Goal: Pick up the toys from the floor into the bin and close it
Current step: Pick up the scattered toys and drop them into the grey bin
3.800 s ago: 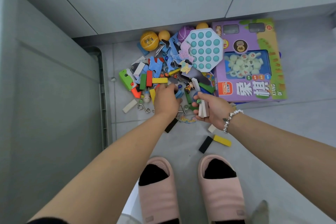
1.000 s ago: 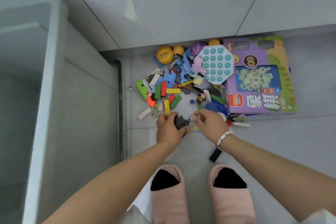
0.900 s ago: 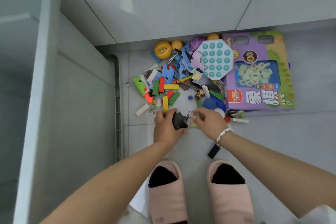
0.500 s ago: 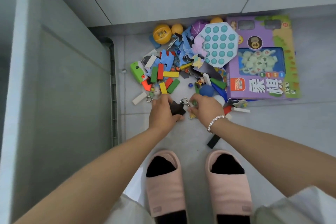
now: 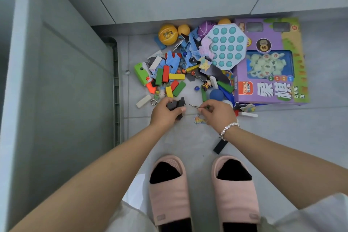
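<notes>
- Head view: since half a second ago both hands have hardly shifted at the near edge of the toy pile (image 5: 190,73); the right hand now lifts a thin metal wire piece (image 5: 194,106) clear of the floor (image 5: 282,130).
- Step in hand: gathering small toys, judged early, since most toys lie on the floor beside the grey bin (image 5: 62,90), on the person's left.
- Left hand (image 5: 165,113): palm down, fingers curled round dark flat pieces (image 5: 176,104).
- Right hand (image 5: 216,112): fingertips pinching the wire piece, bracelet at the wrist.
- Next move likely calls for carrying both handfuls left, over the bin's rim, and releasing.
- Nearby: a black block (image 5: 220,146) by the slippers; a purple chess box (image 5: 271,62) far right.
</notes>
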Motion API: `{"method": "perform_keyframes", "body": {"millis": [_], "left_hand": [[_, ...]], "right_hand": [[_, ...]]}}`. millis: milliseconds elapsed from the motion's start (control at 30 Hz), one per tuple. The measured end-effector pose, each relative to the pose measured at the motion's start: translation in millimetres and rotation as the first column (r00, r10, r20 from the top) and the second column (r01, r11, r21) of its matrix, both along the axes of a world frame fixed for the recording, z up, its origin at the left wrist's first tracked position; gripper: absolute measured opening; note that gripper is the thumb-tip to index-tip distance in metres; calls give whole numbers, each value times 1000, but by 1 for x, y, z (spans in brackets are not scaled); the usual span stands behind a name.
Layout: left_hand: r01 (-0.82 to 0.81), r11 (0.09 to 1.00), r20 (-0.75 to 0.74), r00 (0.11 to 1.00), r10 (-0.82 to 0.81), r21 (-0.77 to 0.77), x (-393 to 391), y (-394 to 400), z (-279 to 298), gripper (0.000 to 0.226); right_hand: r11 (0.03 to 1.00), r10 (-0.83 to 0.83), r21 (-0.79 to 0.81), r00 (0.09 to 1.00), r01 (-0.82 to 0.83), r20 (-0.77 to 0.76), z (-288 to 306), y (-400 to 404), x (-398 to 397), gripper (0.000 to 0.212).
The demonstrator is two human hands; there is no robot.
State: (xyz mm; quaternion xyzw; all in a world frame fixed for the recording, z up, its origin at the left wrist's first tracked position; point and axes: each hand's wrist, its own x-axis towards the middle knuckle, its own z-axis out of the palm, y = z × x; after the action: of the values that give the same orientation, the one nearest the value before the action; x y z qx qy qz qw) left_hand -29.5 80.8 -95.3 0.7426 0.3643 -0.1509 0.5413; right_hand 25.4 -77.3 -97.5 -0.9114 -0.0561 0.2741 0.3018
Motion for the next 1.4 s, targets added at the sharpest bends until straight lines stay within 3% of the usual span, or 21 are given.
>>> {"method": "perform_keyframes", "body": {"millis": [133, 200, 300, 500, 600, 733, 900, 1100, 1400], "left_hand": [[-110, 964, -35, 994, 105, -243, 6, 3, 4, 24], [-83, 957, -32, 997, 77, -279, 8, 2, 7, 30], [-23, 987, -5, 1000, 23, -160, 8, -2, 4, 28], [-63, 998, -2, 998, 63, -23, 1, -6, -3, 21], [-81, 997, 12, 997, 81, -14, 4, -8, -3, 23], [-85, 996, 27, 996, 86, -40, 5, -11, -2, 22], [-131, 989, 17, 991, 132, -65, 3, -9, -3, 21], [-171, 971, 15, 984, 175, -168, 6, 0, 0, 13], [-106, 930, 20, 992, 121, -353, 13, -3, 11, 15]], "right_hand": [[990, -76, 113, 995, 84, -70, 3, -1, -1, 9], [979, -119, 156, 987, 134, -105, 4, 0, -1, 10], [987, -84, 127, 992, 96, -96, 4, 2, -2, 11], [998, 49, 34, 998, -50, 27, -7, 13, 1, 20], [987, 146, -73, 987, -142, 60, -5, 25, 5, 29], [924, 306, -271, 947, -270, 100, -3, 34, 14, 22], [883, 399, -320, 908, -343, 130, 0, 33, 18, 21], [975, 212, -87, 971, -203, 113, 0, 19, 15, 15], [990, 23, 141, 1000, -20, -20, 10, 14, 12, 6]]}}
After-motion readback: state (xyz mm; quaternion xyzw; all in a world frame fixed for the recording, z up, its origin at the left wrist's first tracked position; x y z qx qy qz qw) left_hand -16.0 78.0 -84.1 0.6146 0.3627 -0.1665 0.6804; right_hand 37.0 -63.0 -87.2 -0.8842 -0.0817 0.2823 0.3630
